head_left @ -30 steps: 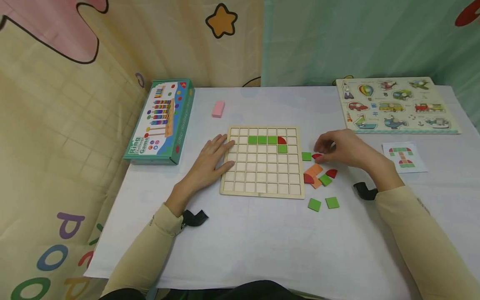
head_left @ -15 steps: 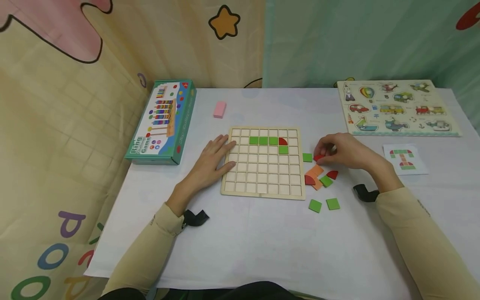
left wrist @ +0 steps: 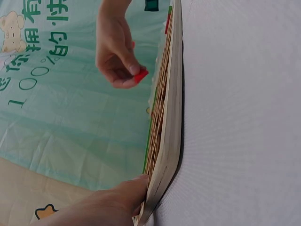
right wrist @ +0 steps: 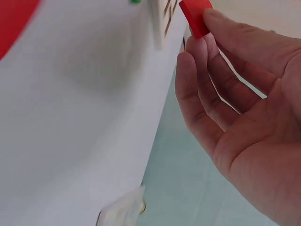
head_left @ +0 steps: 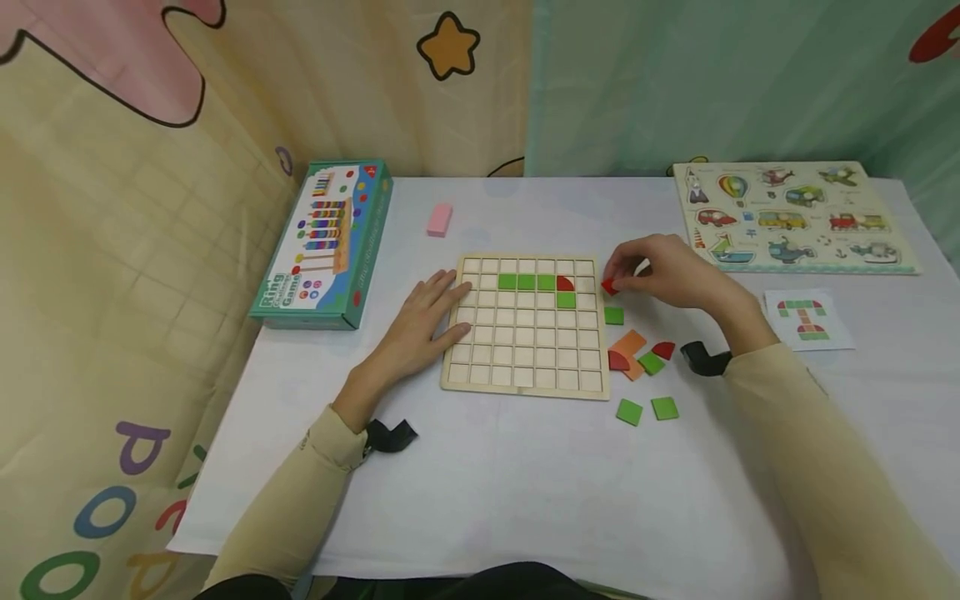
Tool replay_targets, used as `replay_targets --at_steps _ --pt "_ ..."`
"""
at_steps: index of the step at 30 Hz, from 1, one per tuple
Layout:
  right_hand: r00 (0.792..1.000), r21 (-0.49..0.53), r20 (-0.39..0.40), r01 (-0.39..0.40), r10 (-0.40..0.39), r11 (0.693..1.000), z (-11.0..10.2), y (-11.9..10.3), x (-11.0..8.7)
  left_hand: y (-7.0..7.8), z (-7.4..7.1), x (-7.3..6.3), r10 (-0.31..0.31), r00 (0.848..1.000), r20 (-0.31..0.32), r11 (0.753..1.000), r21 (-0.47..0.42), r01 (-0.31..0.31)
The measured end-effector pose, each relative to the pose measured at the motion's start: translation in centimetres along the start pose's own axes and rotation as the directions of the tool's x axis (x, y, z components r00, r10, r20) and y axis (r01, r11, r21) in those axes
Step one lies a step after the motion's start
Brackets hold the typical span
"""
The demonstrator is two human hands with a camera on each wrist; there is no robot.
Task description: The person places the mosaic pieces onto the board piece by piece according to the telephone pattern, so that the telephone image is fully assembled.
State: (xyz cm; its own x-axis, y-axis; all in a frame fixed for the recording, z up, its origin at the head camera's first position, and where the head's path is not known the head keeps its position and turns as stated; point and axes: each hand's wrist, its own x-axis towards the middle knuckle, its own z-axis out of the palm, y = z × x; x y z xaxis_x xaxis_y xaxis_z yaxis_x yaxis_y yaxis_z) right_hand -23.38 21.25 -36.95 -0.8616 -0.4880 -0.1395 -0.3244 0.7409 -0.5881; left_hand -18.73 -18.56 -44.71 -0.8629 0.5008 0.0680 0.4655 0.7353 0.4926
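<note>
A wooden grid board lies on the white table, with a row of green square tiles, a red quarter-circle tile and one more green square below it in its cells. My left hand rests on the board's left edge, fingers spread. Just past the board's upper right edge, my right hand pinches a red tile between thumb and fingertips, raised off the table. Right of the board lie loose green squares, orange tiles and red quarter-circle tiles.
A pattern card lies at the right. Behind it is a picture puzzle board. At the back left stand a boxed ring game and a small pink block. Curtains hang along the table's back edge.
My right hand has picked the red tile up from beside the loose pieces and carried it up and left toward the board. My left hand has stayed in place.
</note>
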Motion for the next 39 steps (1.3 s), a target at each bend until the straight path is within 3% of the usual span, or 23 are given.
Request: replay_targets --at_steps 10,19,28,39 --pt "0.987 0.017 -0.003 0.16 -0.16 0.987 2.4 -4.7 6.5 -0.1 0.2 -0.1 0.004 1.0 -0.006 1.0 -0.008 -0.004" --pt "0.976 0.025 0.002 0.218 -0.218 0.976 5.3 -7.6 10.4 -0.1 0.3 -0.1 -0.001 1.0 0.007 1.0 -0.015 0.001" --pt "0.966 0.013 0.022 0.258 -0.258 0.966 7.3 -9.2 12.4 -0.3 0.1 -0.1 -0.005 1.0 -0.001 1.0 -0.008 0.005" --pt "0.962 -0.027 0.048 0.27 -0.269 0.962 7.7 -8.6 12.3 -0.3 0.0 -0.1 0.013 1.0 -0.013 1.0 -0.016 -0.013"
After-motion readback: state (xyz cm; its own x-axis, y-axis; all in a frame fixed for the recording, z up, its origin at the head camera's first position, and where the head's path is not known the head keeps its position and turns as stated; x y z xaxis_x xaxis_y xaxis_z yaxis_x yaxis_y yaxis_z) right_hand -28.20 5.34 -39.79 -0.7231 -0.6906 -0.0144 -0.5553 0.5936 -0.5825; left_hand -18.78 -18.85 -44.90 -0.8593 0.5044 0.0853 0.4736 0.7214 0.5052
